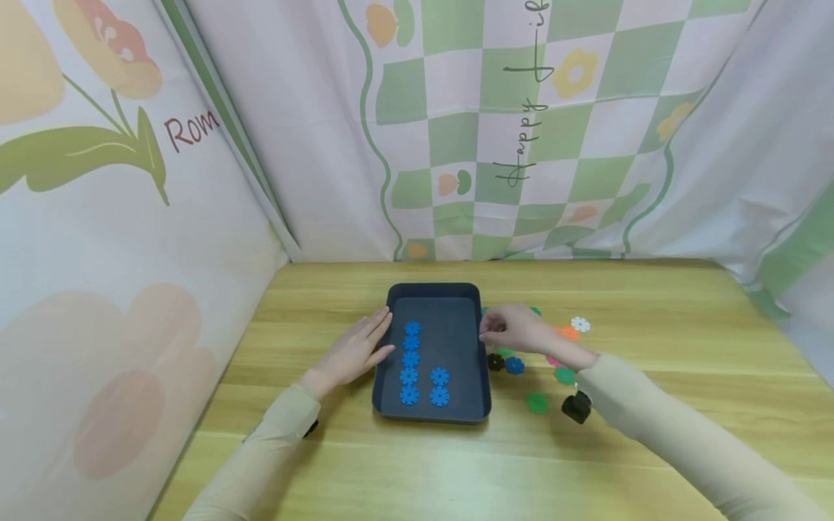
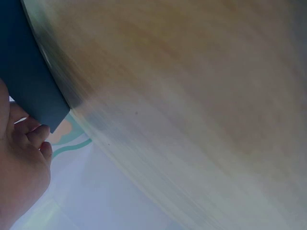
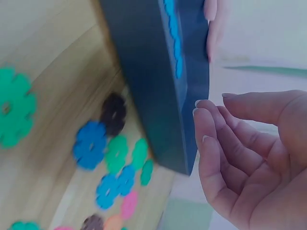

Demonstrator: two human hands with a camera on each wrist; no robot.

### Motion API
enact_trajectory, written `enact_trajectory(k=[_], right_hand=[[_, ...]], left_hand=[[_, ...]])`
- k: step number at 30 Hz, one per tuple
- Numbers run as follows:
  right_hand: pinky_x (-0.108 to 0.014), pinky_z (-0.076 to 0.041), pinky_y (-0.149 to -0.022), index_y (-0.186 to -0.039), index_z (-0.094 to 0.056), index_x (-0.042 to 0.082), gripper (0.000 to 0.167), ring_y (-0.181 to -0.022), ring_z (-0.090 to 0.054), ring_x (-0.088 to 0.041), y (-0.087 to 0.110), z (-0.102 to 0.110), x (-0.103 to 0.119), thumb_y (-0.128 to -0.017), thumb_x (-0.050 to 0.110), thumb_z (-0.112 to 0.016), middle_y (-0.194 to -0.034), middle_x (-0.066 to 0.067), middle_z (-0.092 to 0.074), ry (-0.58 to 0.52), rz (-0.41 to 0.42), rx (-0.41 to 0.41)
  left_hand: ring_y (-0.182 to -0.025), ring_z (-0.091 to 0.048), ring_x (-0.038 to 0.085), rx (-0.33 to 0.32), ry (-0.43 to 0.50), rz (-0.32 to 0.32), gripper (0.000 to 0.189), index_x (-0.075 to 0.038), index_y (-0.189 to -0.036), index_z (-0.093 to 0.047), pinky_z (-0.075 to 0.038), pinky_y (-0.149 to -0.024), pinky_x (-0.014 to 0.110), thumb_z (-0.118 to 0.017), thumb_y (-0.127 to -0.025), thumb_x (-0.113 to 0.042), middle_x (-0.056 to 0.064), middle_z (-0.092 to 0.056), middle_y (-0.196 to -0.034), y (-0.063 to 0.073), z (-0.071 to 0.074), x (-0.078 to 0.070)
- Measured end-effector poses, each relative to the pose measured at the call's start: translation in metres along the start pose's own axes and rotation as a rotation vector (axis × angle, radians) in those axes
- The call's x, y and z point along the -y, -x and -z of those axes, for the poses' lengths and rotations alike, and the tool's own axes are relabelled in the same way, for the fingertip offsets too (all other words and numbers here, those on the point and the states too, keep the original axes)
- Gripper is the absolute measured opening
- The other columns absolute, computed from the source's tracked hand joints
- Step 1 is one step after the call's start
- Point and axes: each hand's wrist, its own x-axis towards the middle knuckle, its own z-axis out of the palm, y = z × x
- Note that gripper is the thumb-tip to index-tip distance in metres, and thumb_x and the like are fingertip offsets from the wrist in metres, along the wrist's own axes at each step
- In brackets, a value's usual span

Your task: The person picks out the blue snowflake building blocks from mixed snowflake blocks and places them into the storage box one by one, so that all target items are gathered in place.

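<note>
A dark grey rectangular tray (image 1: pixel 458 325) lies on the wooden table. Inside it are flat, notched blue discs: a left column (image 1: pixel 410 358) of several and a right pair (image 1: pixel 439 377). My left hand (image 1: pixel 352 351) touches the tray's left rim, its fingers mostly extended in the head view. At the right rim is my right hand (image 1: pixel 519 329), with thumb and fingers loosely bent. The right wrist view shows a gap between that hand's thumb and fingertips, and no disc held there.
Right of the tray are scattered loose discs, among them a blue one (image 1: pixel 515 365), a dark brown one (image 1: pixel 496 362), a green one (image 1: pixel 537 402), an orange one (image 1: pixel 568 331) and a white one (image 1: pixel 580 324). Patterned curtains (image 1: pixel 495 130) hang behind the table.
</note>
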Motion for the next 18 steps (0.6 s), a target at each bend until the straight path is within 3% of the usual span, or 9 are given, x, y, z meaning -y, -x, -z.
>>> enact_trajectory(k=[9,18], right_hand=[[-0.027,-0.06,-0.068,-0.088,-0.066,0.003,0.005,-0.075,-0.067,-0.013,0.02,0.0,-0.028,-0.088,0.006,-0.07,-0.083,-0.007,-0.072,0.016,-0.08,0.025],[-0.02,-0.051,-0.063,-0.083,-0.067,0.005,0.011,-0.071,-0.058,-0.009,0.03,-0.01,-0.052,-0.079,0.006,-0.077,-0.078,-0.002,-0.067,0.068,-0.1,0.038]], left_hand=[[-0.152,-0.028,0.027,-0.009,0.001,-0.005,0.067,-0.003,-0.156,-0.026,-0.029,-0.124,0.045,-0.04,-0.106,-0.045,0.015,-0.024,-0.165,0.0,0.0,0.0],[-0.154,-0.024,0.025,0.017,0.002,0.006,0.067,-0.003,-0.157,-0.024,-0.027,-0.125,0.045,-0.038,-0.106,-0.046,0.014,-0.021,-0.166,0.0,0.0,0.0]])
